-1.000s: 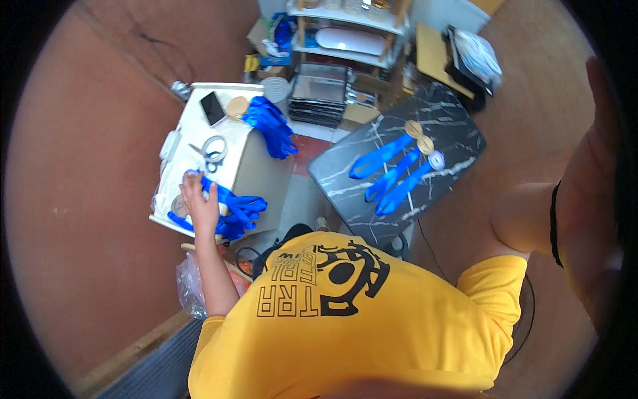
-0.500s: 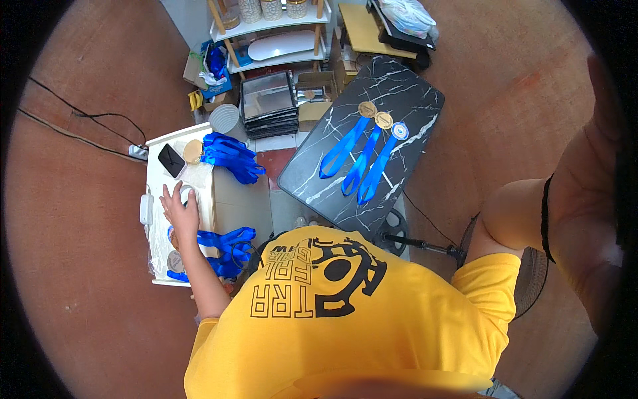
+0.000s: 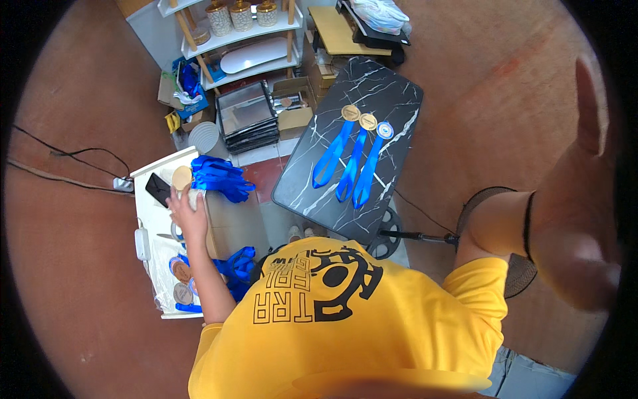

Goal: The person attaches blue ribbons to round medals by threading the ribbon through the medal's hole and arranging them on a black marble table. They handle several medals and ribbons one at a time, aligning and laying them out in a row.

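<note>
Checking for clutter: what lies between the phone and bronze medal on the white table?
In the head view, a tape roll and a scissor blade lie between phone and bronze medal; the left hand partly hides the roll.

brown-red floor (image 3: 80,266) on both sides as I watch from far away, black table (image 3: 392,93) with wiggly white lines, little white table (image 3: 154,219), white shelf (image 3: 232,40) with wooden legs, yellow table (image 3: 339,33) near it

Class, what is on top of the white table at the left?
A dark phone, a gold-coloured disc, several medals and blue ribbons show there. The left hand and forearm cover part of the tabletop; whatever lies beneath them cannot be seen.
</note>
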`<state>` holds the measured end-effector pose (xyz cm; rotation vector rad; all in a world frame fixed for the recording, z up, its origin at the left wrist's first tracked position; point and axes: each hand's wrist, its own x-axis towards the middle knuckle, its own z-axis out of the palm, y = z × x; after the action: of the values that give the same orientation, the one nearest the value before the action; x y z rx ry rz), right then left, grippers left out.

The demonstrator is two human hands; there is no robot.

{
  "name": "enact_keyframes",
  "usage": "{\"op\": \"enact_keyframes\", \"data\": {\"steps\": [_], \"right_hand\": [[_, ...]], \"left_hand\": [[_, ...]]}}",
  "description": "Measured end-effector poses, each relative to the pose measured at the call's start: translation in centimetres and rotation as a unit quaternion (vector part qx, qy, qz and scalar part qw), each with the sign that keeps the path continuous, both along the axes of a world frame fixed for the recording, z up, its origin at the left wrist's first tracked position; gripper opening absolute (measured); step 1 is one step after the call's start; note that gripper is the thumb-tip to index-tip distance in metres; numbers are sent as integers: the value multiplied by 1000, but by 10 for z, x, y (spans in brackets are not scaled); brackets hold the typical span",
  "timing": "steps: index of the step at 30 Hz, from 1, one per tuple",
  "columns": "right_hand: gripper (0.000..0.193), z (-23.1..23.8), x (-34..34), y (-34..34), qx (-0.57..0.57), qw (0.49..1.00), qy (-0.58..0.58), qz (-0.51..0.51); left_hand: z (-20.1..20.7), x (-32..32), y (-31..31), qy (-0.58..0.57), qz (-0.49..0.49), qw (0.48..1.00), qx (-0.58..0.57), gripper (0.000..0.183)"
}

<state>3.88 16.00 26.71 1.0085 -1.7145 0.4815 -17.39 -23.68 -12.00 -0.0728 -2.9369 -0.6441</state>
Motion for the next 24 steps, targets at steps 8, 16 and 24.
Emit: {"op": "enact_keyframes", "data": {"steps": [8,16,24], "right_hand": [[34,-147,-38,92,-260,890,-204,-315],[43,-413,-72,209,-278,712,-455,-457],[62,-556,-114,212,-140,497,-658,-549]], "left_hand": [[-3,7,166,-103,-299,949,-8,58],[-47,7,308,-188,-433,876,-103,66],[-130,-27,450,-171,-506,830,-162,65]]}}
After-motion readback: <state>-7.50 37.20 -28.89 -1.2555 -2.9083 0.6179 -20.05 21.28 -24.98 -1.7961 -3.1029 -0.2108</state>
